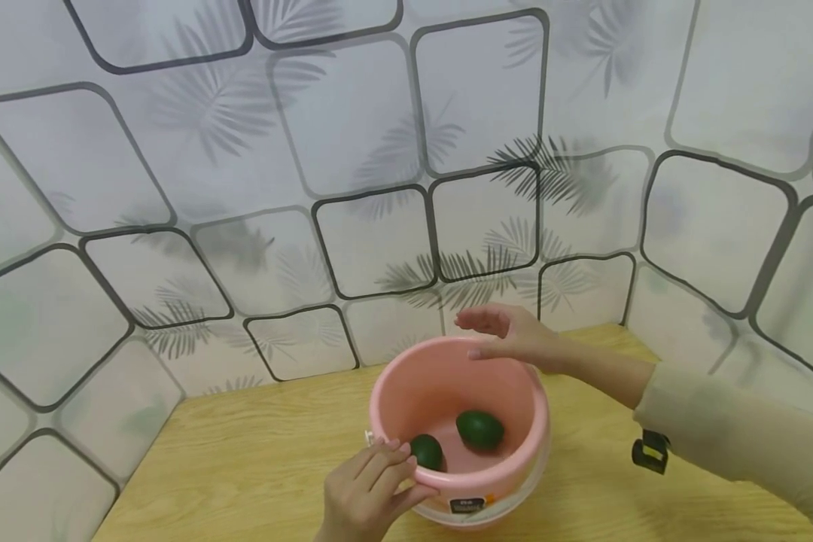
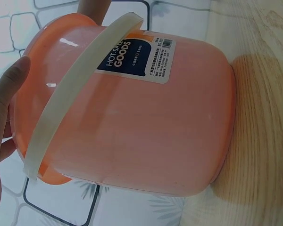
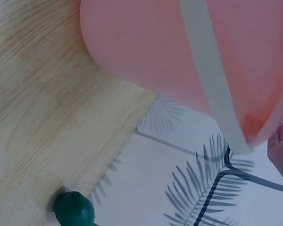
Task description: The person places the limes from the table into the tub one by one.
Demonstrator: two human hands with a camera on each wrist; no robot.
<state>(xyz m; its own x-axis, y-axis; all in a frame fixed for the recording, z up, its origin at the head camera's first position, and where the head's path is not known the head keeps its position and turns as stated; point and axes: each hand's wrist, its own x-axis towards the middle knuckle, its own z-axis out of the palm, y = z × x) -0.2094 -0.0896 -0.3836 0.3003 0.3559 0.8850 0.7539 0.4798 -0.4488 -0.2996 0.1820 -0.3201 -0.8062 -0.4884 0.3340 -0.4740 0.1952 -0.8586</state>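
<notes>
A pink bucket (image 1: 440, 361) with a white handle (image 2: 75, 89) stands upright on the table. Two smooth, dark green, avocado-like fruits (image 1: 479, 430) lie apart on its floor, one partly hidden behind my left fingers. My left hand (image 1: 369, 485) grips the near left rim, fingers over the edge and thumb on the outside. Over the far right rim hovers my right hand (image 1: 508, 335), fingers loosely bent, nothing held. In the right wrist view that hand (image 3: 280, 146) shows just beyond the rim. Another dark green fruit (image 3: 75, 209) lies on the table near the wall.
The table is light wood (image 1: 257, 452). A pale wall covering (image 1: 373, 241) with dark outlined squares and leaf prints rises behind it and at both sides. A label (image 2: 132, 56) is stuck on the bucket's outside. Under my right sleeve hangs a small black device (image 1: 650, 452).
</notes>
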